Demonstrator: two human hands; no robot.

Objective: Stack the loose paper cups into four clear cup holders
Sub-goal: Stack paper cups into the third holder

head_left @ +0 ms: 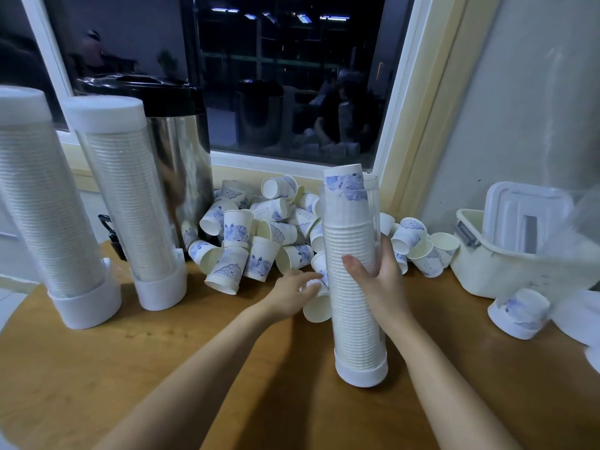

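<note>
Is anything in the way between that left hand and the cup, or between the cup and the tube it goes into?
Nothing visible. The left hand curls round a loose cup, and the clear holder is uncapped; the right hand grips it mid-height. Its stack does poke above the rim.

Overall level: dim indoor light, cool cast, muted colours.
Source: overhead, from the room side; strip lamps appear as reflections high in the window (292,76), its glass otherwise black.
Shadows: soft and broad on the table (97,368), beneath both forearms and round the holder bases.
Glare: dull streaks on the steel urn (181,164); faint sheen on the clear holder (360,287).
Sharpness: clear holder and cup pile (259,228) fairly crisp.
Motion blur: left hand (292,293) and the cup (316,306) under its fingers slightly smeared; right edge heavily smeared around the white bin (506,254).
Distortion: wide-angle bowing; capped holders (130,206) at left lean outward, window frame tilts.
</note>
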